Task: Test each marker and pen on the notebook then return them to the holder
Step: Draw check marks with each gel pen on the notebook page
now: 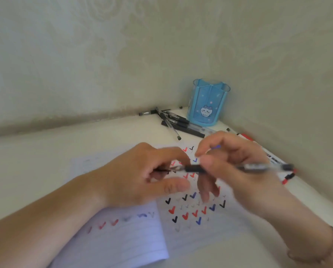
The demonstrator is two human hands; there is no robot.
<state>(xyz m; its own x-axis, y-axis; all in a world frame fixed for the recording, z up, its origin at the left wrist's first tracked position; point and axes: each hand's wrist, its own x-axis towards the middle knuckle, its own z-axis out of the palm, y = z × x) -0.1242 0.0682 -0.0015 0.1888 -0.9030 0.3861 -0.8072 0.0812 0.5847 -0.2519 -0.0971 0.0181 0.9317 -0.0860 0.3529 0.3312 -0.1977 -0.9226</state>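
An open lined notebook point(123, 238) covered in red, blue and black tick marks lies on the white table. Above it, my right hand point(229, 157) grips a clear pen point(258, 167) with a black grip, held level with its tip pointing left. My left hand point(134, 176) pinches a small dark cap point(161, 170) right at the pen's tip. The blue pen holder point(208, 105) with a cartoon cat stands in the far corner, and nothing shows above its rim. The hands are blurred.
Several black and clear pens point(173, 120) lie in a heap left of the holder by the wall. Red-capped markers point(247, 137) lie along the right wall, and a red and black pen point(288, 176) lies behind my right hand. Walls close in the table on two sides.
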